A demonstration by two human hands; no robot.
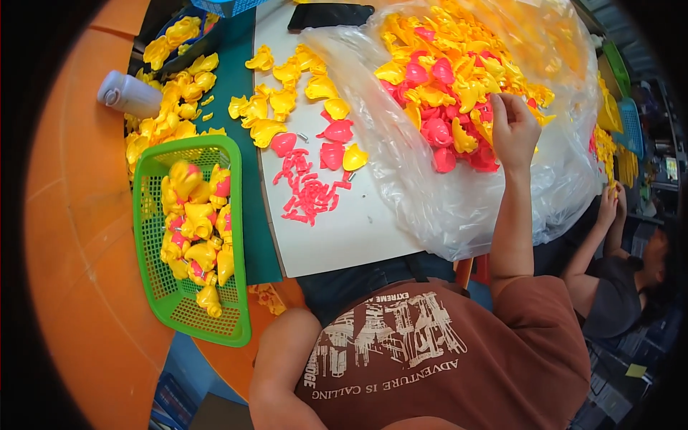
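My right hand (514,132) is raised at the near right edge of a heap of yellow and pink plastic parts (444,79), its fingers curled together. Whatever they pinch, if anything, is too hard to make out. The heap lies in a spread clear plastic bag (430,208). My bent left arm (283,365) runs out at the lower edge, and its hand is outside the picture. Left of the bag, yellow shell pieces (283,100), pink rounded pieces (332,155) and a small pile of thin pink bits (312,197) lie on the white table (344,247).
A green basket (240,287) of yellow and pink assembled pieces stands at left. Beyond it are a pale bottle (129,94) and more yellow parts (179,89). A black flat object (330,16) lies at the table's far side. Another person (613,287) works at right.
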